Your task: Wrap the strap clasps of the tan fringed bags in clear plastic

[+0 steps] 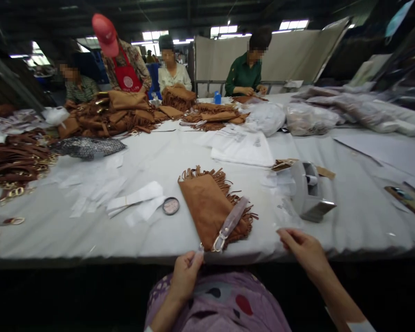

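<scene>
A brown fringed pouch point(207, 203) lies flat near the table's front edge, its fringe toward the right. Across its lower right rests a wrapped strap point(232, 220) with a metal clasp. At the pouch's lower left corner my left hand point(187, 271) is closed, pinching a small clear wrapped piece. To the right, apart from the pouch, my right hand point(302, 246) has thumb and forefinger pinched together; a small clear bit seems to show at the fingertips, too small to name. A grey tape dispenser point(309, 191) stands just beyond my right hand.
White paper strips point(138, 198) and a round black-rimmed disc point(170, 205) lie left of the pouch. Brown straps point(17, 159) are heaped at far left. Bags point(114, 113) pile up at the back, plastic-wrapped packages point(359, 108) at back right. Several people are across the table.
</scene>
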